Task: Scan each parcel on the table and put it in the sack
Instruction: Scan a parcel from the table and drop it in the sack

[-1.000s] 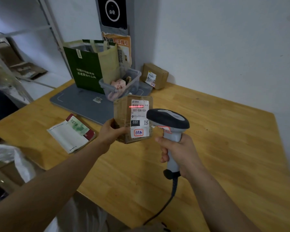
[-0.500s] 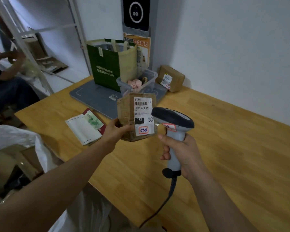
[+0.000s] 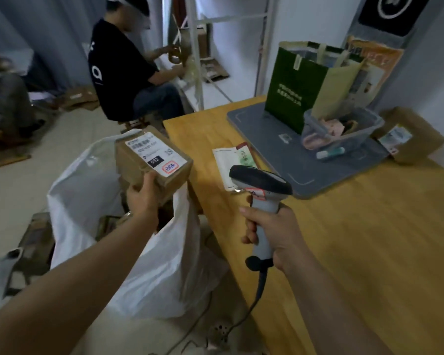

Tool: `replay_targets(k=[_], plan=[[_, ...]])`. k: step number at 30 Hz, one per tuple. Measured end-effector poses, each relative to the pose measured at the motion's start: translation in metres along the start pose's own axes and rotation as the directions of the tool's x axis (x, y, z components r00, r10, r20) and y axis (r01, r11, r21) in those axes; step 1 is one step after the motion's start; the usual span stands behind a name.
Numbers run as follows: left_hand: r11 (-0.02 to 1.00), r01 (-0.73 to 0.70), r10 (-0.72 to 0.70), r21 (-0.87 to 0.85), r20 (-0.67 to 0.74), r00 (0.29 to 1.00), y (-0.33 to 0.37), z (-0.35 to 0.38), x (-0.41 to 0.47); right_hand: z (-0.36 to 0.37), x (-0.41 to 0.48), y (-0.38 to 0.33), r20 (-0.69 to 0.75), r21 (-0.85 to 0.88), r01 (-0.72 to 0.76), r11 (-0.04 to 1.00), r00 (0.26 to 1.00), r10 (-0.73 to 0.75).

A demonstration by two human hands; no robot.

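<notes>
Currently: left hand (image 3: pixel 145 198) grips a brown parcel (image 3: pixel 151 160) by its near end, label up, "032" readable. The parcel hangs over the open mouth of the white sack (image 3: pixel 164 265), not inside it. The sack stands on the floor just beside the edge of the table (image 3: pixel 369 252), with brown boxes visible inside. Right hand (image 3: pixel 274 231) is wrapped round the grip of the scanner (image 3: pixel 260 180), over the table, cable trailing down. Hands well apart. A second brown parcel (image 3: pixel 408 135) lies at the table's far side, just beside a grey mat (image 3: pixel 280 147). On the mat: green bag (image 3: pixel 297 85) and clear tub (image 3: pixel 344 129). A white booklet (image 3: pixel 231 160) lies near the mat's edge. Another person (image 3: pixel 123 73) sits in the background.
</notes>
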State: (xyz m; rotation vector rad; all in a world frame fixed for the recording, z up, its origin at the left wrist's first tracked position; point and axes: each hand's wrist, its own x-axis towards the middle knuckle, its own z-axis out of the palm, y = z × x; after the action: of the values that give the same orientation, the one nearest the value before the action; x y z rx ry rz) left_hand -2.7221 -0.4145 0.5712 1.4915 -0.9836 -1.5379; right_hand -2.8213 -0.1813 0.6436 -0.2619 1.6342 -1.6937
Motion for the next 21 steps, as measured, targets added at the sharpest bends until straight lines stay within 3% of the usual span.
replay_targets(k=[4, 7, 9, 13, 15, 17, 21], plan=[[0.988, 0.152, -0.151, -0.006, -0.159, 0.976, -0.010, -0.049, 0.045, 0.022, 0.009, 0.009, 0.067, -0.010, -0.071, 0.997, 0.995, 0.072], [0.969, 0.246, -0.242, 0.038, -0.089, 0.966, -0.028, -0.071, 0.083, 0.029, 0.014, 0.014, 0.067, -0.017, -0.112, 0.994, 0.991, 0.113], [0.968, 0.248, -0.248, 0.029, -0.011, 0.969, -0.026, -0.067, 0.075, 0.030, 0.017, 0.016, 0.053, -0.023, -0.126, 0.992, 0.991, 0.127], [0.969, 0.225, -0.227, 0.099, 0.007, 0.974, -0.030, -0.041, 0.066, 0.023, 0.021, 0.018, 0.013, -0.031, -0.134, 0.990, 0.991, 0.135], [0.946, 0.107, -0.135, 0.307, 0.074, 0.988, -0.033, -0.017, 0.056, 0.017, 0.022, 0.018, -0.017, -0.020, -0.143, 0.990, 0.990, 0.142], [0.889, -0.111, 0.026, 0.445, 0.194, 0.981, -0.034, 0.013, 0.026, 0.008, 0.022, 0.016, -0.060, 0.014, -0.153, 0.988, 0.986, 0.154], [0.709, -0.492, 0.211, 0.505, 0.514, 0.832, -0.039, 0.080, -0.046, -0.023, 0.018, 0.006, -0.166, 0.170, -0.141, 0.975, 0.971, 0.169]])
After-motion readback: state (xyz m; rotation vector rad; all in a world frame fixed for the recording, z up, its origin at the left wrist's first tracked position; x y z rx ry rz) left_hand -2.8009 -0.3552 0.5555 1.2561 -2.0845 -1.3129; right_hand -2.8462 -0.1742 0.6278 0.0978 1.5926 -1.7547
